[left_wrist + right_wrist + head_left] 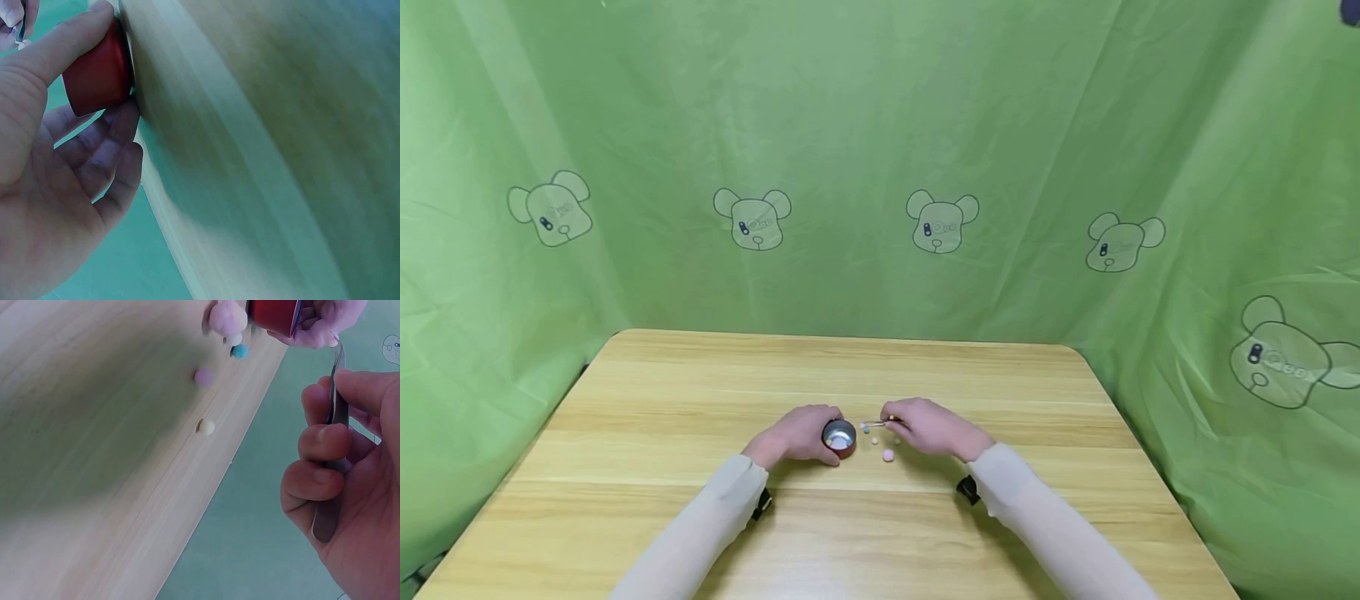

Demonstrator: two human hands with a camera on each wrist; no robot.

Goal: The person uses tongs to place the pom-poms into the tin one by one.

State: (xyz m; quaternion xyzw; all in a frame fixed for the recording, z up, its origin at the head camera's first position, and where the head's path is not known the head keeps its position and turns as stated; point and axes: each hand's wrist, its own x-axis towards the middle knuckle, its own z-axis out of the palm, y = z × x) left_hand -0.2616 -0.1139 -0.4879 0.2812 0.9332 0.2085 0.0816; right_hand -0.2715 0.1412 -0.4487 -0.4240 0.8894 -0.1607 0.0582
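Observation:
My left hand (805,432) grips a small round red tin (100,72) with a silvery inside, thumb on one side and fingers on the other. The tin stands on the table with its opening up, and a few small pale bits show inside. In my right hand (931,427) is a pair of metal tweezers (337,412), pinched between thumb and curled fingers. At the tweezers' bent tip sits a small pale pink ball (862,426), to the right of the tin. Near it on the table lie a big pink pompom (228,317), a teal pompom (239,351) and a cream pompom (206,427).
A purple pompom (203,377) and a small white one (234,339) also lie on the wooden table (700,367). Green cloth (850,283) with printed bear heads hangs behind the table and along both sides. Dark wrist cameras (968,490) sit under the sleeves.

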